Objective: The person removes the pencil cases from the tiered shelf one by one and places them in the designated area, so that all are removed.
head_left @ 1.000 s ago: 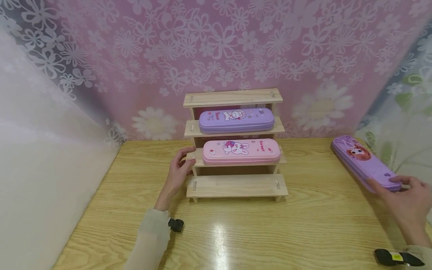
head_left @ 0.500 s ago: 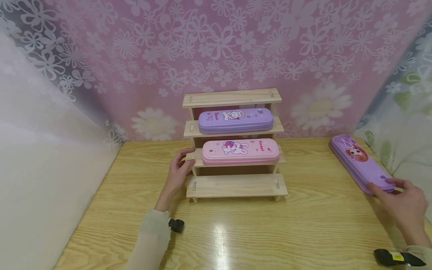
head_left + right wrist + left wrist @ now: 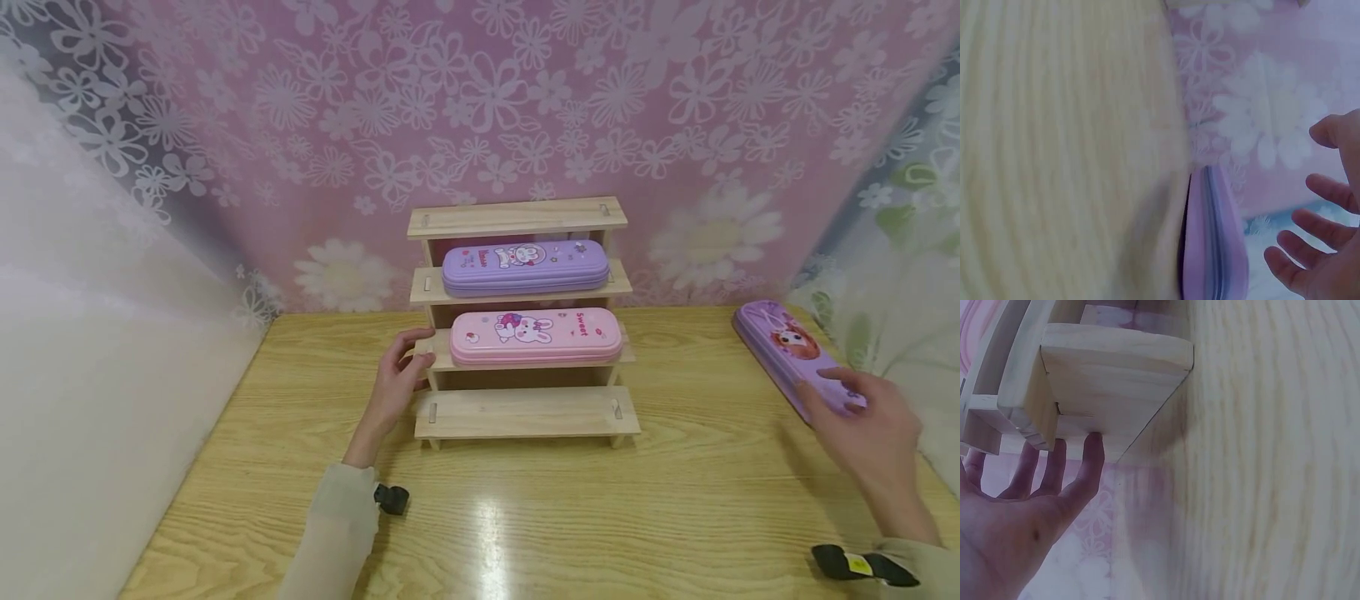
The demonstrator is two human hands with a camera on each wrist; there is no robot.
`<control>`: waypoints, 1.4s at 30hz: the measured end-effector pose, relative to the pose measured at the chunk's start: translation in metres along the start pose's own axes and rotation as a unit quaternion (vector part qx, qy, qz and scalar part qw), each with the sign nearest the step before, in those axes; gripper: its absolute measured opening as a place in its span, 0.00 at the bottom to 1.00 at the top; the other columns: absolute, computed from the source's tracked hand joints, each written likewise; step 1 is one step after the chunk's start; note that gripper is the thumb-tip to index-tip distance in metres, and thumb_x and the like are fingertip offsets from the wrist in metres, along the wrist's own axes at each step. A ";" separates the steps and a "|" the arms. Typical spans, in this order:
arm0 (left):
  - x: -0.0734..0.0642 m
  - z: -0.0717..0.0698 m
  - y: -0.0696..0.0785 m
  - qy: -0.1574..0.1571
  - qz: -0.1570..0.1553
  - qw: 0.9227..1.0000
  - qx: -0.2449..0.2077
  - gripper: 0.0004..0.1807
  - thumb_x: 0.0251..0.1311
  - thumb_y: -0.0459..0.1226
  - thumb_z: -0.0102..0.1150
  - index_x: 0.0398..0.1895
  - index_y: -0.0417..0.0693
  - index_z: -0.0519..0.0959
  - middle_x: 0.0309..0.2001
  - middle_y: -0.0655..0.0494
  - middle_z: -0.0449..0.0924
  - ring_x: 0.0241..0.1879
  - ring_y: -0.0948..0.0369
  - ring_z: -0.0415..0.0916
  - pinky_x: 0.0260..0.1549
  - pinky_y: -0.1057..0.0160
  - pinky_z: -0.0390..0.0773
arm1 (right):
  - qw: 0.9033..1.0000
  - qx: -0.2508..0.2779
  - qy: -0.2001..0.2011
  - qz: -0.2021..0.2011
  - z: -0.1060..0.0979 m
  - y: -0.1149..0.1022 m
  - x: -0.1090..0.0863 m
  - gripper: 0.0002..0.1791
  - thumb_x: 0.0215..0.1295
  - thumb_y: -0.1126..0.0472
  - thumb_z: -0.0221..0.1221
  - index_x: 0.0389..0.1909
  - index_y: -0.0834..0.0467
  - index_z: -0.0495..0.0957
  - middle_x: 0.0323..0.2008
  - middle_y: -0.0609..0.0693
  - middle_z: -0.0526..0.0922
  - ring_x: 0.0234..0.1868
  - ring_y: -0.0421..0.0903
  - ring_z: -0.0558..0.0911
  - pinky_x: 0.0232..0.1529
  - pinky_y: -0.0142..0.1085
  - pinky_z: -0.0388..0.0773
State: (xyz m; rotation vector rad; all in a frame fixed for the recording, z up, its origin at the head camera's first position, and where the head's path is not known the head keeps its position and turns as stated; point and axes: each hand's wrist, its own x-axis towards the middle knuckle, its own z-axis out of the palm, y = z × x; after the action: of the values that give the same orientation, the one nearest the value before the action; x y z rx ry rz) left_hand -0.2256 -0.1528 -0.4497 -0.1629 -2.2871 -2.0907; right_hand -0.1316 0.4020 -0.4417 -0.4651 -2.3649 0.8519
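Note:
A stepped wooden rack [image 3: 525, 414] stands at the middle of the table. My left hand [image 3: 393, 379] holds the left end of its third board, thumb at the front edge; the left wrist view shows the fingers against the side panel [image 3: 1094, 390]. A pink pencil case [image 3: 536, 336] lies on that board, and a lilac one [image 3: 525, 267] lies on the board above. At far right, a purple pencil case [image 3: 783, 350] with a girl's picture lies slanted on the table. Over its near end hovers my right hand [image 3: 862, 429], its fingers [image 3: 1310, 231] spread and apart from the case.
The yellowish wooden table [image 3: 675, 492] runs back to a pink flowered curtain [image 3: 480, 100]. Pale flowered sheets hang at the left [image 3: 97, 317] and right. The rack's top and bottom boards carry nothing.
The purple case's near end has shifted slightly left. My right hand has let go of it and moved up and left over it. The left hand stays on the rack.

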 end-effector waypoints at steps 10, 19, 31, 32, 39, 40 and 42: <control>0.002 -0.002 0.000 -0.003 -0.003 1.000 -0.002 0.20 0.70 0.37 0.56 0.64 0.51 0.75 0.62 0.48 0.73 0.48 0.57 0.77 0.42 0.51 0.85 | 0.985 0.103 -0.078 -0.118 0.024 -0.052 -0.010 0.17 0.60 0.58 0.71 0.50 0.56 0.83 0.44 0.19 0.76 0.44 0.15 0.72 0.42 0.09 0.67; 0.001 -0.001 0.001 -0.003 -0.010 1.000 -0.001 0.20 0.71 0.37 0.56 0.64 0.51 0.75 0.62 0.48 0.73 0.50 0.56 0.77 0.42 0.52 0.85 | 0.961 0.142 -0.118 -0.208 0.048 -0.101 -0.021 0.22 0.60 0.64 0.71 0.55 0.59 0.82 0.53 0.46 0.83 0.54 0.19 0.73 0.49 0.11 0.68; 0.003 -0.003 -0.001 -0.002 -0.009 1.000 -0.001 0.19 0.71 0.37 0.55 0.64 0.50 0.75 0.61 0.47 0.73 0.49 0.57 0.77 0.42 0.51 0.85 | 0.939 0.153 -0.157 -0.265 0.071 -0.144 -0.024 0.27 0.57 0.64 0.73 0.59 0.56 0.81 0.57 0.57 0.83 0.59 0.33 0.76 0.50 0.13 0.70; 0.003 -0.004 -0.002 -0.001 -0.010 1.000 0.002 0.19 0.71 0.37 0.55 0.64 0.51 0.75 0.61 0.48 0.73 0.50 0.57 0.77 0.42 0.51 0.85 | 0.939 0.153 -0.162 -0.263 0.073 -0.147 -0.024 0.27 0.57 0.64 0.73 0.60 0.57 0.80 0.58 0.58 0.83 0.60 0.38 0.77 0.50 0.13 0.70; 0.003 -0.004 -0.001 -0.003 -0.009 1.000 0.000 0.20 0.71 0.37 0.56 0.64 0.51 0.75 0.62 0.48 0.73 0.52 0.53 0.77 0.45 0.47 0.85 | 0.934 0.143 -0.200 -0.260 0.086 -0.162 -0.020 0.32 0.57 0.61 0.74 0.63 0.61 0.77 0.57 0.62 0.81 0.57 0.58 0.78 0.45 0.19 0.73; 0.003 -0.004 -0.001 -0.005 -0.009 1.000 0.001 0.20 0.71 0.37 0.55 0.64 0.50 0.74 0.62 0.48 0.73 0.53 0.53 0.77 0.45 0.47 0.85 | 0.934 0.138 -0.205 -0.259 0.087 -0.162 -0.019 0.33 0.57 0.60 0.74 0.64 0.61 0.77 0.56 0.62 0.81 0.56 0.57 0.78 0.44 0.20 0.72; 0.002 -0.003 0.000 -0.007 -0.009 1.000 0.001 0.20 0.71 0.37 0.55 0.64 0.50 0.74 0.62 0.48 0.72 0.53 0.53 0.77 0.45 0.47 0.85 | 0.934 0.129 -0.216 -0.253 0.090 -0.164 -0.019 0.34 0.58 0.59 0.74 0.66 0.60 0.75 0.55 0.61 0.80 0.54 0.55 0.78 0.43 0.21 0.72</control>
State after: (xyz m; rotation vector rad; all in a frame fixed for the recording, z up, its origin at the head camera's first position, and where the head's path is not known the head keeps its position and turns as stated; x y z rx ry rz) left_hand -0.2282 -0.1558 -0.4490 -0.1590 -2.3076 -2.1029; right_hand -0.1935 0.2308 -0.3969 0.4719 -2.5215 1.0637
